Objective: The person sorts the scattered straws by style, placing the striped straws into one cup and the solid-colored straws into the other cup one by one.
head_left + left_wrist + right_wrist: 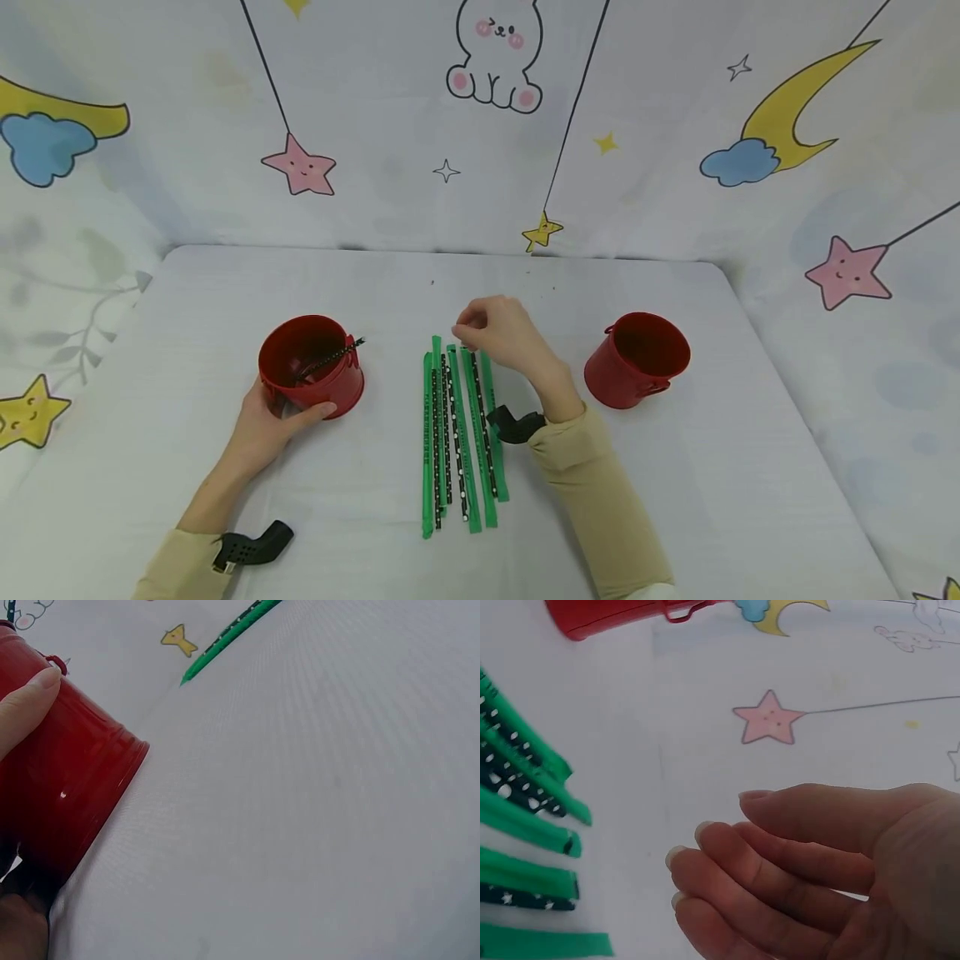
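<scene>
My left hand [258, 435] grips a small red bucket [347, 390], its thumb along the near side. In the left wrist view the thumb [34, 705] lies against the bucket's wall. A black patterned straw [330, 360] leans inside, its end sticking out over the rim. My right hand [501, 333] hovers over the far ends of a row of straws, its fingers loosely bent with nothing between them. The row mixes green straws [427, 450] with black ones dotted white [457, 450]. In the right wrist view, several straw ends lie left of the fingertips.
Right of the right arm stands a second red bucket [609, 379], tilted in view, with a small handle loop at its side. A white cloth [360, 517] covers the table. Behind rises a backdrop printed with stars, moons and a bear.
</scene>
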### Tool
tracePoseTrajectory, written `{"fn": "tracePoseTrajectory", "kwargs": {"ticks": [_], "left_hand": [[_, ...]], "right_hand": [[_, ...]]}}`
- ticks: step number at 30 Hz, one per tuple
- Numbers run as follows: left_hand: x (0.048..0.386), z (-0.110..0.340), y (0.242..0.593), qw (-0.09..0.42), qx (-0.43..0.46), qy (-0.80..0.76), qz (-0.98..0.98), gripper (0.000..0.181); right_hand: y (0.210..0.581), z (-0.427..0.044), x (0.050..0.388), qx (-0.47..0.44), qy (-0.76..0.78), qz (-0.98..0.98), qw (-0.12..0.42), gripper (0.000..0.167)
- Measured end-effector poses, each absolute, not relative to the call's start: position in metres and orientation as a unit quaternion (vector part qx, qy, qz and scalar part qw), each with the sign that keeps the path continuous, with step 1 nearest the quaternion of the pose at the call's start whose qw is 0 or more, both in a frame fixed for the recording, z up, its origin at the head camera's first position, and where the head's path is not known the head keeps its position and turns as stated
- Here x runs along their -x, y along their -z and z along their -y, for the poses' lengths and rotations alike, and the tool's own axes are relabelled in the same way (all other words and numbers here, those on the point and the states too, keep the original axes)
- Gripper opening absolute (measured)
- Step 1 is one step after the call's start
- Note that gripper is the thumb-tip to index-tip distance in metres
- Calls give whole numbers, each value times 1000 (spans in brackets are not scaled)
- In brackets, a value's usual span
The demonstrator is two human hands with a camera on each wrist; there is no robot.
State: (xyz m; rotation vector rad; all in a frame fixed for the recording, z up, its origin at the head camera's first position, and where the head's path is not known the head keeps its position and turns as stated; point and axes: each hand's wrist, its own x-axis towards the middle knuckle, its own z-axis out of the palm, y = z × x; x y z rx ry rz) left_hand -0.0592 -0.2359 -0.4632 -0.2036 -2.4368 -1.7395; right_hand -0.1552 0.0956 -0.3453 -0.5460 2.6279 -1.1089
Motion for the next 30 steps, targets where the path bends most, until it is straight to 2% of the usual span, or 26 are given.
{"fn": "tracePoseTrajectory", "kwargs": {"ticks": [9, 30], "left_hand": [[60, 236, 462, 74, 74, 581, 807, 86], [59, 235, 463, 61, 56, 572, 816, 85]], "right_hand": [[381, -109, 166, 149, 345, -917, 138, 16], [408, -114, 166, 116, 313, -926, 178, 15]]}}
